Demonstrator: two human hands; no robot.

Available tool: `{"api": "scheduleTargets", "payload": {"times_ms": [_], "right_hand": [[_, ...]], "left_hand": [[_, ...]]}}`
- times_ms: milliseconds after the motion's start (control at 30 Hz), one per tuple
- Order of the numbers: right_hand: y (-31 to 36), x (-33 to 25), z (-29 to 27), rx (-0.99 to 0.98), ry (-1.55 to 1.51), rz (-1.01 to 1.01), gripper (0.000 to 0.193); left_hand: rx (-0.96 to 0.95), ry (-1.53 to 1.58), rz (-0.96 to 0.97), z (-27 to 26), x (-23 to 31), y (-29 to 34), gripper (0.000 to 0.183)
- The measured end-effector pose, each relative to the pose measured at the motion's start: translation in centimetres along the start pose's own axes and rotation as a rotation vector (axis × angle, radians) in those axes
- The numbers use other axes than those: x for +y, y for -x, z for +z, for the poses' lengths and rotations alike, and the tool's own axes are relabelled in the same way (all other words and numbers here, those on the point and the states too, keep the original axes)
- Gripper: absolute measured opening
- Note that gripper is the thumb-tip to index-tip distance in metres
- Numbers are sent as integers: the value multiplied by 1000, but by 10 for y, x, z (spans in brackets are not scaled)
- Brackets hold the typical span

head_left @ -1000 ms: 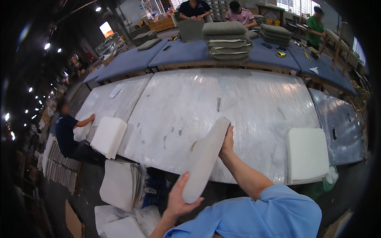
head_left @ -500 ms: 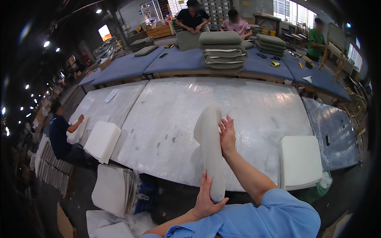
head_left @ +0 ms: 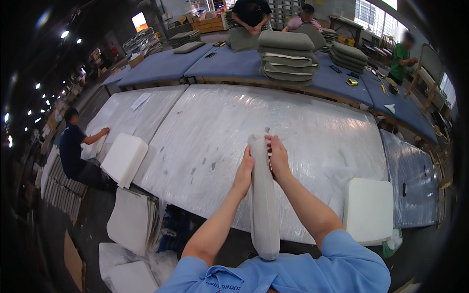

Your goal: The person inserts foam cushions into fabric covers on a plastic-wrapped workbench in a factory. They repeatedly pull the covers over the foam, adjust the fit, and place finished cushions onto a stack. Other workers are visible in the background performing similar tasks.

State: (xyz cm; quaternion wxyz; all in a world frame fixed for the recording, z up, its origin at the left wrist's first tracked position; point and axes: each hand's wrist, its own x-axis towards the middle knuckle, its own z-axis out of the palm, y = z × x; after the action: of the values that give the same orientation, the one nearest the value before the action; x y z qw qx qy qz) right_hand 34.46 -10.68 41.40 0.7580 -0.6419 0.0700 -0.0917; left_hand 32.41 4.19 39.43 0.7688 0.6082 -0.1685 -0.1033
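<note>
A pale grey seat cushion [head_left: 265, 210] stands on its edge in front of my chest, seen as a long narrow strip. Its near end is close to my blue shirt; the far end reaches over the plastic-wrapped table [head_left: 200, 132]. My left hand [head_left: 245, 165] presses against its left side near the far end, fingers partly behind it. On the opposite side, my right hand [head_left: 278, 155] curls its fingers round the far end. The cushion is held between both hands.
White foam pads [head_left: 369, 210] lie at the table's right corner, with another stack [head_left: 125, 155] at the left. Grey-green cushions [head_left: 287, 56] are piled on the blue table [head_left: 229, 66] beyond. One co-worker [head_left: 78, 146] stands at left; several others work at the back.
My left hand has moved from the cushion's near end up to its far end. The cushion now stands straighter and more edge-on. My right hand has closed in on it.
</note>
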Motion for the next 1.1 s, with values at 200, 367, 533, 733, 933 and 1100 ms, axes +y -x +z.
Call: {"api": "scheduleTargets", "payload": {"times_ms": [200,367,533,733,933,1100], "right_hand": [[-55,-22,34,-270,-260,299,69],[-69,-13,44,-343,-260,274,78],[-69,6,56,-387,-161,93,80],[-85,37,60,-405,-255,-62,76],[-88,43,62,-414,-238,-66,75],[-80,21,44,-326,131,-108,77]], "left_hand": [[47,185,-246,-23,3,-64,78],[146,136,-293,-26,12,-97,87],[192,-27,-519,-34,28,-104,112],[284,-270,-419,-17,45,-111,104],[230,-466,-255,-27,41,-126,81],[349,139,-294,-44,28,-106,79]]}}
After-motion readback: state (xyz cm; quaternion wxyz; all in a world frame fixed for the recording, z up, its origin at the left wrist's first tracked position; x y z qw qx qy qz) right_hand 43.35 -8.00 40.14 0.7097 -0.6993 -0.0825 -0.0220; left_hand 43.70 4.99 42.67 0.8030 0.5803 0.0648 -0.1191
